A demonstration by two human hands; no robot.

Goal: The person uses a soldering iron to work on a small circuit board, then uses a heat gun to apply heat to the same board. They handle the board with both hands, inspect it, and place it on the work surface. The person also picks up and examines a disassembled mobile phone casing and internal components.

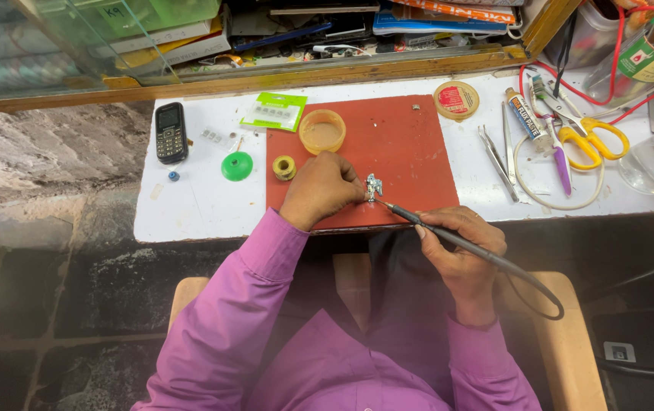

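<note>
My left hand (321,188) rests on the red mat (403,144) and pinches a small silvery metal part (373,186) at its fingertips. My right hand (460,243) holds a thin dark soldering iron (448,237) like a pen, its tip touching the metal part from the right. The iron's black cord loops behind my right wrist. Both sleeves are purple.
On the white bench top (197,205): a black mobile phone (171,132), a green funnel-like piece (236,165), a small solder spool (284,167), an amber round dish (322,131), a round tin (456,100), tweezers (496,158), yellow-handled scissors (589,137), a paste tube (526,118). Cluttered shelf behind.
</note>
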